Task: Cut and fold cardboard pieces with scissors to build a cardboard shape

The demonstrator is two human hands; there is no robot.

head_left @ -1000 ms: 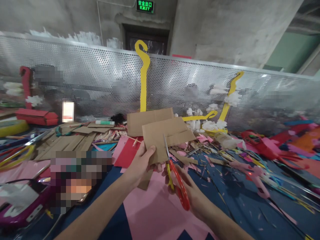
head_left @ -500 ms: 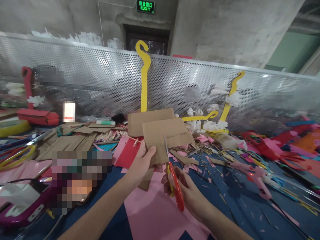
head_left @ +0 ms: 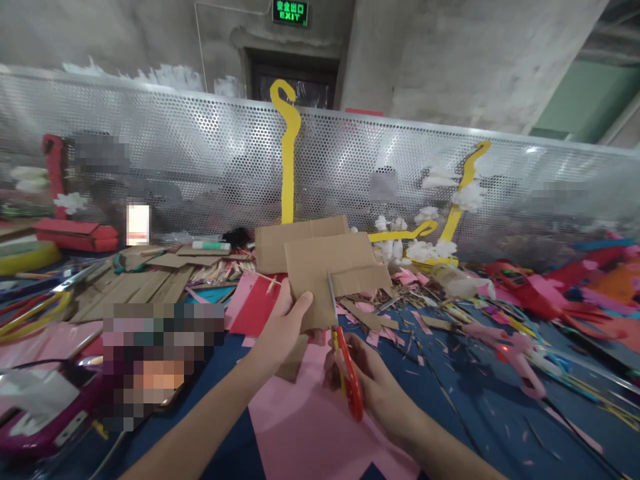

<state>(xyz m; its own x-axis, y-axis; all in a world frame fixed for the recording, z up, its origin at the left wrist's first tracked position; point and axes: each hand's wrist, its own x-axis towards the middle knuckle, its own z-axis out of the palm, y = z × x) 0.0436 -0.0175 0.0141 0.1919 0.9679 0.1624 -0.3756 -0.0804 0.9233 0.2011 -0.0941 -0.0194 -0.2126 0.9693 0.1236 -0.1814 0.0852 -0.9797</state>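
Observation:
My left hand grips a piece of brown cardboard by its lower left, thumb on top and the other fingers hidden beneath. In my right hand is a pair of scissors with red and yellow handles. Their blade lies across the cardboard, where a cut separates a flap on the right. Behind it another cardboard piece stands at the foot of a yellow hook-topped strip. Pink paper lies beneath my hands.
A pink glue gun with a lit red light lies on the right. Paper scraps and sticks litter the dark blue table. Cardboard strips and a glue stick are at left. A perforated metal panel stands behind.
The scissors' handles have drawn closer together in my right hand. The cut flap of cardboard has shifted slightly down and away from the main piece. My left hand stays put.

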